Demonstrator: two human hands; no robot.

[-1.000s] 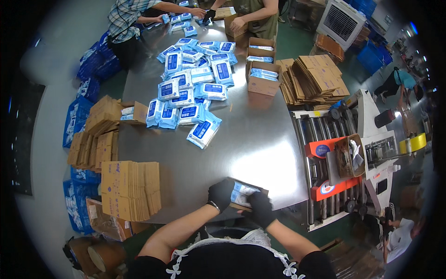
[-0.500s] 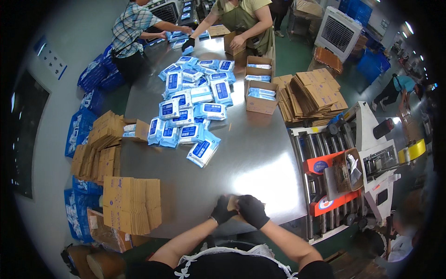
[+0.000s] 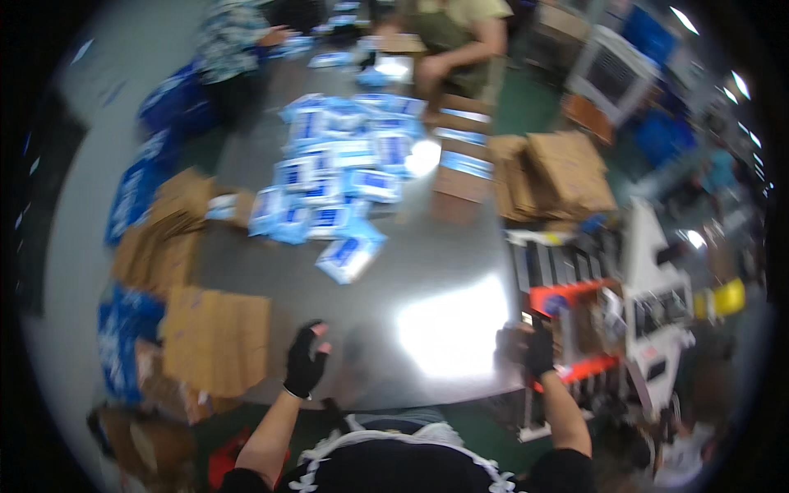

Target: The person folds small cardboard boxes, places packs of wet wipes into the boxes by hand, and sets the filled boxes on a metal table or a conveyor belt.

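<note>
My left hand (image 3: pixel 306 361), in a black glove with bare fingertips, hovers over the near left part of the steel table (image 3: pixel 362 316). Its thumb and fingers are apart, and nothing is in them. At the table's right edge, beside the roller conveyor (image 3: pixel 567 267), is my right hand (image 3: pixel 538 349), also black-gloved. Motion smears its fingers, and a brownish blur lies next to them; whether it holds anything cannot be made out. Ahead of both hands, the nearest blue-and-white soft pack (image 3: pixel 349 259) lies at the front of a heap of similar packs (image 3: pixel 329 156).
Folded cardboard boxes (image 3: pixel 215 341) stand at the table's left edge. Open cartons (image 3: pixel 462 185) with packs sit at its right side, near stacked flat cardboard (image 3: pixel 567 177). A white machine (image 3: pixel 653 304) straddles the conveyor. Two co-workers, one in an apron (image 3: pixel 452 45), stand at the far end.
My hands were together at the near middle around a small brown piece; now they are wide apart, left one leftward, right one at the conveyor. The view has shifted and blurred.
</note>
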